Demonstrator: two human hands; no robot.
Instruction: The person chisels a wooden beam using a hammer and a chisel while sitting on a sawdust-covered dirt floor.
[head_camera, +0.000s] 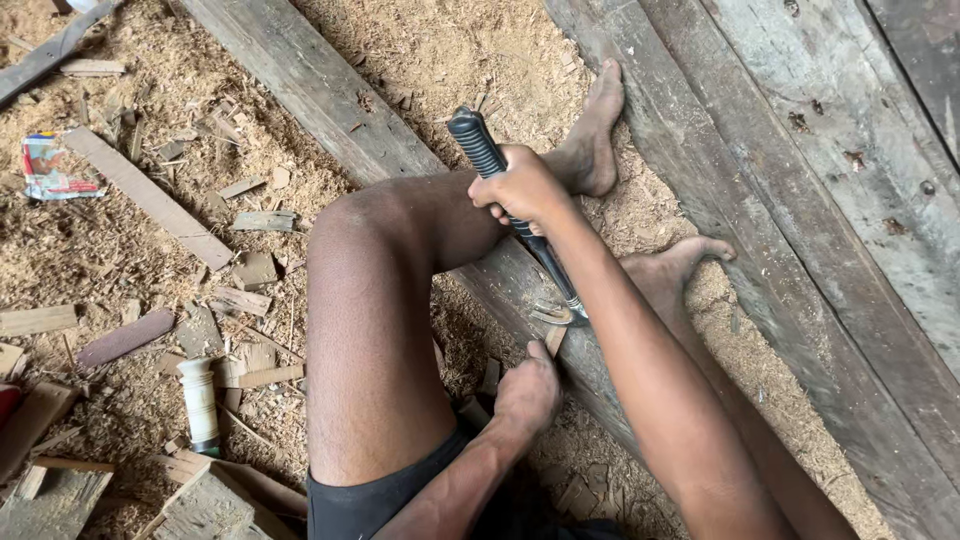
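Observation:
My right hand (522, 188) is shut on the black ribbed grip of a hammer (480, 145). Its shaft slants down to a metal head (562, 312) resting on a long weathered plank (300, 70) that runs diagonally under my raised left knee. My left hand (526, 390) reaches under that leg, its fingers closed beside a small wooden piece (554, 340) just below the hammer head. Whether it grips that piece I cannot tell. Both bare feet rest in the sawdust beyond the plank.
Sawdust and wood offcuts cover the floor at left. A pale cylindrical object (200, 402) lies near my left thigh and a crumpled wrapper (50, 168) at far left. Wide grey boards (800, 150) run along the right side.

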